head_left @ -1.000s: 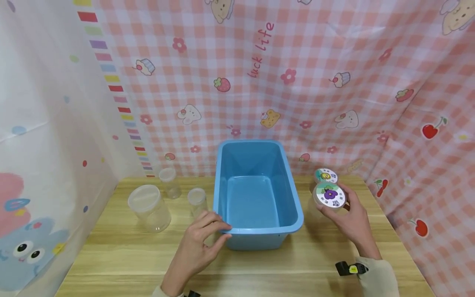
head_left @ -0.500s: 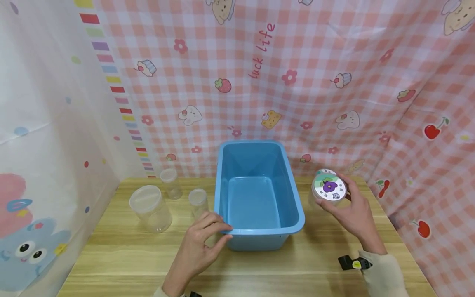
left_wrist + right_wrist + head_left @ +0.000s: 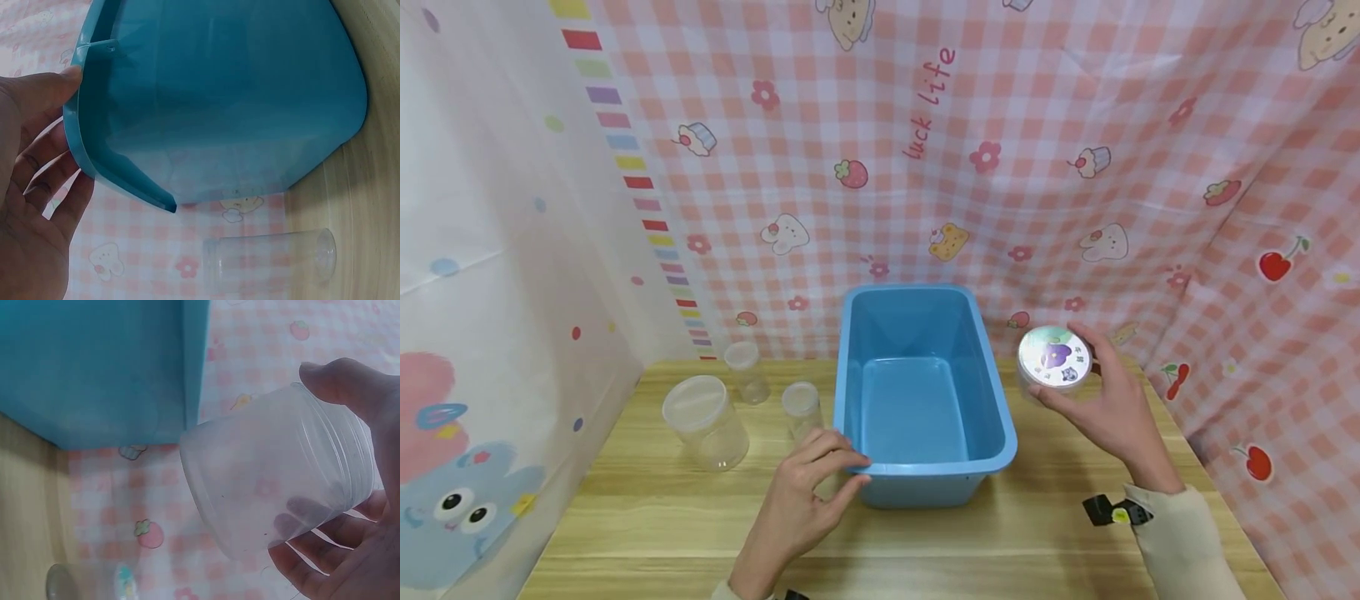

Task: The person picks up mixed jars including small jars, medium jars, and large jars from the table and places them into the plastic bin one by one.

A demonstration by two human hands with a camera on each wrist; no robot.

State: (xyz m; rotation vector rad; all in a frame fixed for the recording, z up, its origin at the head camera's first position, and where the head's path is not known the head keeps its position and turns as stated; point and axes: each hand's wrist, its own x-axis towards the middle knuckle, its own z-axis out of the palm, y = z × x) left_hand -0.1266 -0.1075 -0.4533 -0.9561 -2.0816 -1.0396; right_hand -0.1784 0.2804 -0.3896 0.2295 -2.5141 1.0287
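A clear plastic jar [image 3: 1054, 360] with a purple-flower picture on its white lid is in my right hand [image 3: 1112, 408], right of the blue plastic tub [image 3: 925, 468]. In the right wrist view the jar [image 3: 262, 475] looks see-through and tilted, thumb on one side and fingers round the other, up off the table. My left hand [image 3: 805, 492] holds the tub's near left corner by the rim. The left wrist view has the thumb and fingers [image 3: 39, 169] at that rim [image 3: 74, 125].
Left of the tub stand a large clear jar [image 3: 706, 423], a slim clear jar [image 3: 747, 373] and a small clear jar [image 3: 802, 408]. A smaller jar [image 3: 90, 581] with a printed lid stands on the wooden table [image 3: 685, 533] at right. A checked cloth [image 3: 880, 200] hangs behind.
My right hand has raised the purple-flower jar, tilting it and moving it slightly back and left. The smaller jar behind is now hidden in the head view. My left hand stays at the rim.
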